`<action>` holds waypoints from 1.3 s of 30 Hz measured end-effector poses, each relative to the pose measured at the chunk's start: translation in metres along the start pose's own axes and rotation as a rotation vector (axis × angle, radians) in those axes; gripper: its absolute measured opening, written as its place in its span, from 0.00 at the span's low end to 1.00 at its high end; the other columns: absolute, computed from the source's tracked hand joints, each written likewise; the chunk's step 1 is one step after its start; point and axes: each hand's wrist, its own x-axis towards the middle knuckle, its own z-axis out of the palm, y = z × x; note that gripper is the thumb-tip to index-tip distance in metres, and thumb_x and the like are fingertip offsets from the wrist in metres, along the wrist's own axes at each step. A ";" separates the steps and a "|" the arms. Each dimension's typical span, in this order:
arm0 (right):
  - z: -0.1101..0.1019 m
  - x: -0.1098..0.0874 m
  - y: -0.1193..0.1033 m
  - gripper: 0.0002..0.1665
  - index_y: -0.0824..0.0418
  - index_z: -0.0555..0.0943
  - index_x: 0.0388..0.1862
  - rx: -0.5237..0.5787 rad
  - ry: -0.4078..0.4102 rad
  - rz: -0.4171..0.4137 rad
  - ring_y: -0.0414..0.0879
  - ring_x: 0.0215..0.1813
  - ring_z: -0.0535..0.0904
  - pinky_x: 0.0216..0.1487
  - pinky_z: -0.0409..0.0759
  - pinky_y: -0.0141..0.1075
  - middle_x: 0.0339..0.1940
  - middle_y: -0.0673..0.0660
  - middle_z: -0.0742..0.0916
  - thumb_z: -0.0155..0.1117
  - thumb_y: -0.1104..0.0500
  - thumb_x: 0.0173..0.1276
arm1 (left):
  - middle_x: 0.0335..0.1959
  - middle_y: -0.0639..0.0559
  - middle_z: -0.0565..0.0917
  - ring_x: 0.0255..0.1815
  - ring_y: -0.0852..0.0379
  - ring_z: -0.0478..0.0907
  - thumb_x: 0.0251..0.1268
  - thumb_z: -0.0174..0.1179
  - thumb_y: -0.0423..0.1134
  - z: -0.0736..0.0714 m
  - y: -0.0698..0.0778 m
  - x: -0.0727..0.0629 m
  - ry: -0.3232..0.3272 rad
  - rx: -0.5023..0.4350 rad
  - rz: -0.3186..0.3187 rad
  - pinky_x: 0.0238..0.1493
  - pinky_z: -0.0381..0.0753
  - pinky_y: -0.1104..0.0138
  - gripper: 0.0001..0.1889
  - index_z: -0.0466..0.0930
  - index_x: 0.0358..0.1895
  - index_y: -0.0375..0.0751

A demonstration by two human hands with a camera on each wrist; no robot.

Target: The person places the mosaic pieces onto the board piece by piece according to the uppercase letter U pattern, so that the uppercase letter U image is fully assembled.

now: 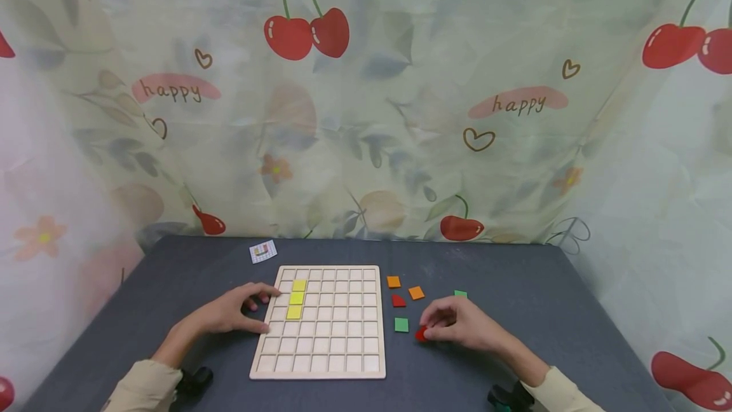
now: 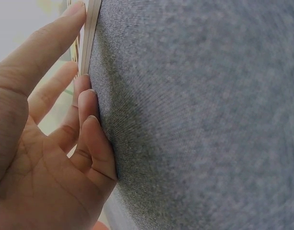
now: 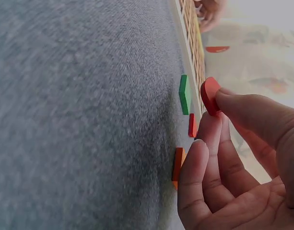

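Note:
A pale wooden grid board [image 1: 320, 366] lies on the dark cloth. Three yellow square tiles [image 1: 296, 298] sit in a column in its second column of cells. My left hand [image 1: 237, 309] rests at the board's left edge, thumb and fingertips touching the rim; in the left wrist view its other fingers [image 2: 99, 143] lie curled against the cloth. To the right of the board, my right hand [image 1: 464, 323] pinches a red tile [image 3: 210, 95] with a rounded side between thumb and fingers, raised off the cloth in the right wrist view.
Loose tiles lie right of the board: two orange squares [image 1: 394, 281], a red tile [image 1: 398, 301] with a curved side, a green square [image 1: 401, 325], and another green tile [image 1: 460, 294] partly behind the right hand. A small printed card [image 1: 263, 252] lies beyond the board's top left.

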 end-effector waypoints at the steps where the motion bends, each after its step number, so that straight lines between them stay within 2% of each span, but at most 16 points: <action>1: 0.001 0.001 0.000 0.07 0.63 0.86 0.43 0.001 0.001 -0.007 0.47 0.33 0.82 0.36 0.81 0.36 0.37 0.53 0.88 0.73 0.63 0.67 | 0.50 0.49 0.73 0.47 0.49 0.72 0.59 0.76 0.46 0.000 0.000 0.000 -0.001 -0.001 0.001 0.49 0.71 0.52 0.34 0.75 0.67 0.41; 11: 0.007 0.011 -0.002 0.07 0.63 0.86 0.44 0.048 0.008 -0.066 0.47 0.35 0.83 0.36 0.79 0.36 0.37 0.55 0.88 0.72 0.64 0.68 | 0.51 0.48 0.73 0.47 0.49 0.72 0.60 0.76 0.46 0.000 -0.002 0.000 -0.008 -0.013 0.002 0.49 0.72 0.52 0.34 0.75 0.68 0.40; 24: 0.016 0.024 -0.007 0.09 0.65 0.85 0.44 0.105 0.001 -0.062 0.49 0.36 0.84 0.39 0.83 0.37 0.37 0.56 0.88 0.74 0.64 0.66 | 0.51 0.48 0.73 0.47 0.48 0.72 0.59 0.76 0.46 0.000 -0.003 0.001 -0.006 -0.021 -0.003 0.50 0.71 0.51 0.34 0.75 0.67 0.40; 33: 0.023 0.033 -0.011 0.11 0.68 0.85 0.47 0.153 -0.029 -0.107 0.51 0.40 0.84 0.40 0.83 0.37 0.43 0.62 0.87 0.71 0.67 0.68 | 0.51 0.47 0.73 0.46 0.48 0.71 0.61 0.75 0.41 -0.002 -0.001 0.000 -0.024 -0.061 0.056 0.47 0.72 0.55 0.33 0.73 0.67 0.35; 39: 0.027 0.039 -0.014 0.14 0.69 0.84 0.52 0.143 -0.037 -0.102 0.52 0.44 0.84 0.40 0.82 0.38 0.47 0.60 0.87 0.69 0.67 0.69 | 0.50 0.47 0.73 0.46 0.49 0.71 0.60 0.75 0.42 -0.003 -0.001 0.001 -0.022 -0.060 0.047 0.48 0.72 0.57 0.33 0.74 0.67 0.36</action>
